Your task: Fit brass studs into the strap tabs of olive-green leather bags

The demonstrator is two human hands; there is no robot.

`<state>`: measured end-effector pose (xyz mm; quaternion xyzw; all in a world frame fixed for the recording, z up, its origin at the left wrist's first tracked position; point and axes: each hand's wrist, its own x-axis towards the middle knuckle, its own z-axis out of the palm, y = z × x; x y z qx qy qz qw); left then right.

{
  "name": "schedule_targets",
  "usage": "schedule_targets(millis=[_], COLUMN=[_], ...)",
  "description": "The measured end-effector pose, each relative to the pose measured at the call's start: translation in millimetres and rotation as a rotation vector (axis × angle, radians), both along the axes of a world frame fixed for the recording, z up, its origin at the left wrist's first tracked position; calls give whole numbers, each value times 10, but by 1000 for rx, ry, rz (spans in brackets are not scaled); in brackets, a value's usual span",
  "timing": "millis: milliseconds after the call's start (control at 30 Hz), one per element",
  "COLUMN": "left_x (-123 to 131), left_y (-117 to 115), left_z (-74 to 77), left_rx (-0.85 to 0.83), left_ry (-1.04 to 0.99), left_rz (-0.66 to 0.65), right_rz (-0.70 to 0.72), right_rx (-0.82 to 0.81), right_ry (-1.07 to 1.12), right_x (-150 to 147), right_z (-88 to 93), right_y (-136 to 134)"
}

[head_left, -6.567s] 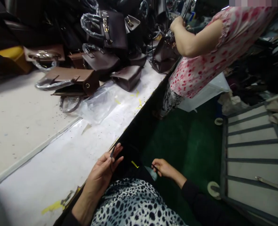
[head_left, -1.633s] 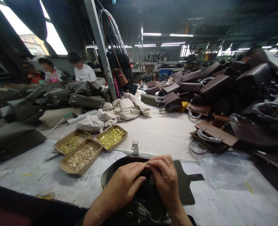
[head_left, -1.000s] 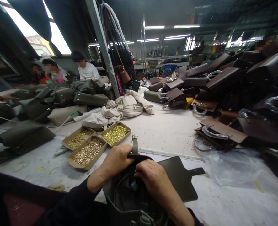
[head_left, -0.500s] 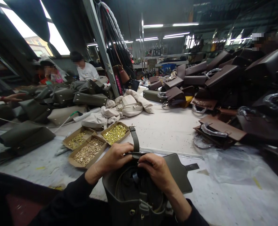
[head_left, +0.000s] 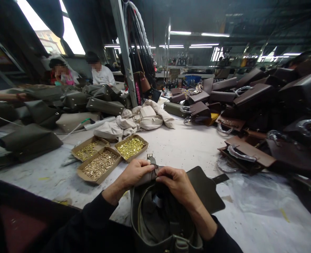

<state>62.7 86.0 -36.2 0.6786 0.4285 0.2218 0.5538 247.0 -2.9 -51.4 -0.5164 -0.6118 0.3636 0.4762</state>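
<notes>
An olive-green handbag (head_left: 168, 242) stands upright and open in front of me, its dark lining and a zip showing inside. My left hand (head_left: 137, 174) grips the bag's far rim at a short buckled strap (head_left: 152, 160), thumb on top. Right beside it, thumb and forefinger of my right hand (head_left: 179, 184) are pinched at the strap's base; whatever is between those fingertips is too small to make out. The bag's flap (head_left: 205, 189), with a narrow tab, spreads out to the right, partly behind my right hand.
Cardboard trays of small metal fittings, one of them copper-coloured (head_left: 99, 167) and one gold (head_left: 131, 147), lie left of centre. Cream bags (head_left: 150, 119) are behind them. Green bags (head_left: 105, 105) pile up left, brown bags (head_left: 252, 151) right. Another person's hand (head_left: 20, 96) reaches in at far left.
The handbag has shifted and turned slightly to the right, with its strap lower and folded nearer my hands. My left thumb now lies over the strap; both hands have drawn closer together.
</notes>
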Motion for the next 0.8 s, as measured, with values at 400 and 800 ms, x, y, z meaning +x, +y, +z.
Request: schedule_targets(millis=[400,800], left_x=[27,172], left_y=[-58,-139], left_z=[-120,-87], left_rx=[-143,-104], left_ry=[-153,-153], left_rz=[37,54], right_rz=[-57,-124], right_rx=[259,261], right_ry=[-111,-38], right_x=[-7,28], right_z=[-193,-246], right_y=[-76,-61])
